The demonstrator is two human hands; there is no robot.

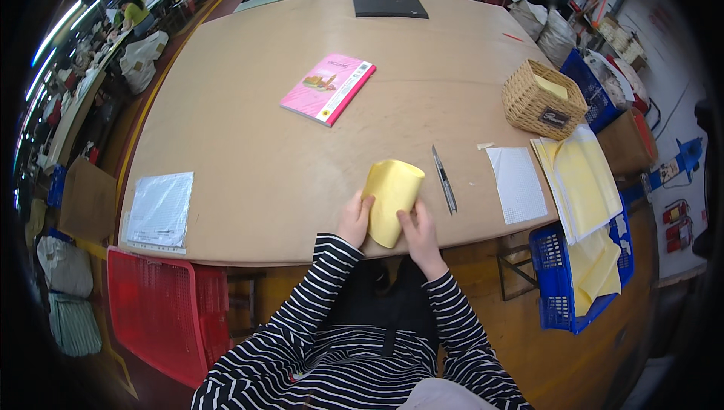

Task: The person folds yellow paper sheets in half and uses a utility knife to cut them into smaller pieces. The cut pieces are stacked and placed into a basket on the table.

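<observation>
Between my two hands is a piece of yellow cloth (392,199), curled over into a loose roll at the near edge of the table. My left hand (353,218) grips its left side, thumb on the front. On the right side my right hand (419,231) pinches it, thumb also in front; the fingers behind the cloth are hidden. A utility knife (445,180) lies just right of the cloth. Farther off to the left lies a pink notebook (329,87).
A wicker basket (524,105) holding yellow pieces stands at the right. Yellow cloth (577,176) hangs off the right edge toward a blue crate (554,282). White sheets (519,184) lie beside it. At left are a plastic-covered sheet (160,210) and a red basket (162,304). A black board (388,3) lies far back.
</observation>
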